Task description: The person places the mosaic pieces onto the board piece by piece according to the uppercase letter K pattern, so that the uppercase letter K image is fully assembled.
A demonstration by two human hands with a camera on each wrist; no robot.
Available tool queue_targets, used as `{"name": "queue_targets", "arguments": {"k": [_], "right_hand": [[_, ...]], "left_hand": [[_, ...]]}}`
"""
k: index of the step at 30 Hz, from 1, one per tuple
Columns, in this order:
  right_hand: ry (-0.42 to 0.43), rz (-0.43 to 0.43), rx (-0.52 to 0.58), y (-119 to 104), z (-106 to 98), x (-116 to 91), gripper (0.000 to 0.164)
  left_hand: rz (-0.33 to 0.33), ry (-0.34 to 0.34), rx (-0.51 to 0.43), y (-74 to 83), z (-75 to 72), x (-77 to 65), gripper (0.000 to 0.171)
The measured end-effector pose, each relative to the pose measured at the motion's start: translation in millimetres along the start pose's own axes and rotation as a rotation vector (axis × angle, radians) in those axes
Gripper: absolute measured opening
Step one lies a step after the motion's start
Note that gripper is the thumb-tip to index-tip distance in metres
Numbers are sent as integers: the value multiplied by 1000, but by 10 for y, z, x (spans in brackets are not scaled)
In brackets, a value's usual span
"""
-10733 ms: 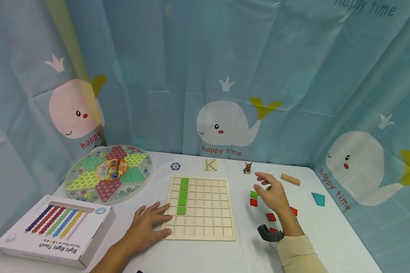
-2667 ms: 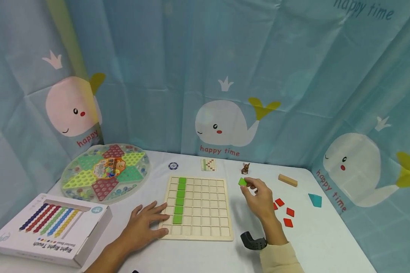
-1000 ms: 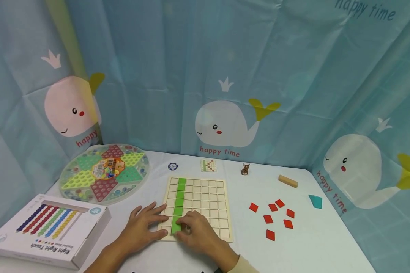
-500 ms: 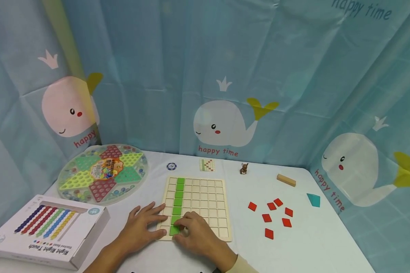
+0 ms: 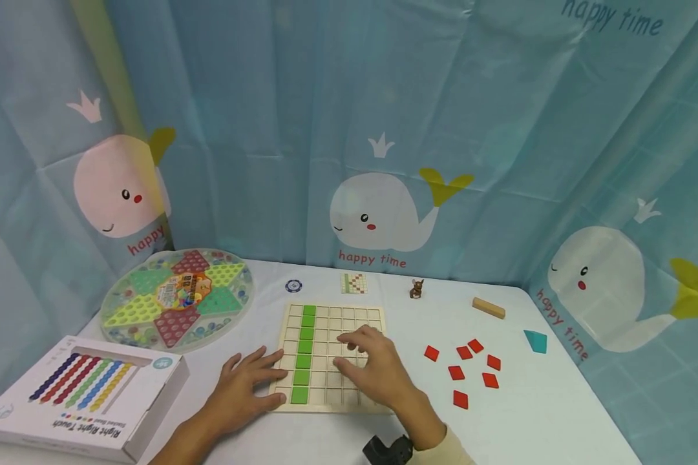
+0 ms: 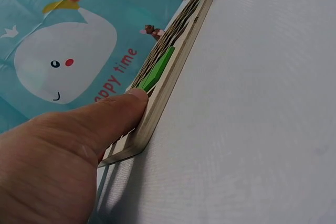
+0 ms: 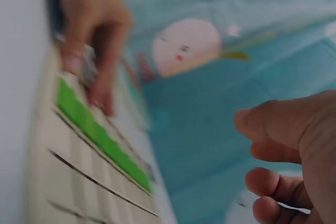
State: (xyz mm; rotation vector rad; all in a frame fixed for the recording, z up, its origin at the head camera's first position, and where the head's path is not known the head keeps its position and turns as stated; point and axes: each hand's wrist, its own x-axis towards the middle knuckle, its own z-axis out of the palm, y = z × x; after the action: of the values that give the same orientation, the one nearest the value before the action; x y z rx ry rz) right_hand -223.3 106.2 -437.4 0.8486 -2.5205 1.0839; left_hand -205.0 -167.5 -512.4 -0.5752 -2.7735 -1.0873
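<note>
Raised and shifted rightward since half a second ago, the person's right hand (image 5: 378, 369) holds nothing, fingers parted. Behind, a blue fabric curtain (image 5: 256, 97) reads "happy time". On the white table (image 5: 419, 429), a white cardboard box (image 5: 87, 413) reads "Right Right Touch", upside down. Beneath the right hand lies a pale wooden grid board (image 5: 334, 336); the left hand (image 5: 247, 389), fingers spread, grasping nothing, touches its left edge. Square green tiles (image 5: 305, 347) fill its second column; seven square red tiles (image 5: 456, 372) lie well right.
</note>
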Motion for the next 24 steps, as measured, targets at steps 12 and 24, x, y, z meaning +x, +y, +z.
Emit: {"name": "queue_targets", "arguments": {"k": [12, 24], "right_hand": [[147, 199, -143, 427, -647, -145, 40], [14, 560, -169, 1064, -979, -318, 48]], "left_hand": [[19, 14, -12, -18, 44, -19, 41], [1, -1, -18, -16, 16, -12, 41]]}}
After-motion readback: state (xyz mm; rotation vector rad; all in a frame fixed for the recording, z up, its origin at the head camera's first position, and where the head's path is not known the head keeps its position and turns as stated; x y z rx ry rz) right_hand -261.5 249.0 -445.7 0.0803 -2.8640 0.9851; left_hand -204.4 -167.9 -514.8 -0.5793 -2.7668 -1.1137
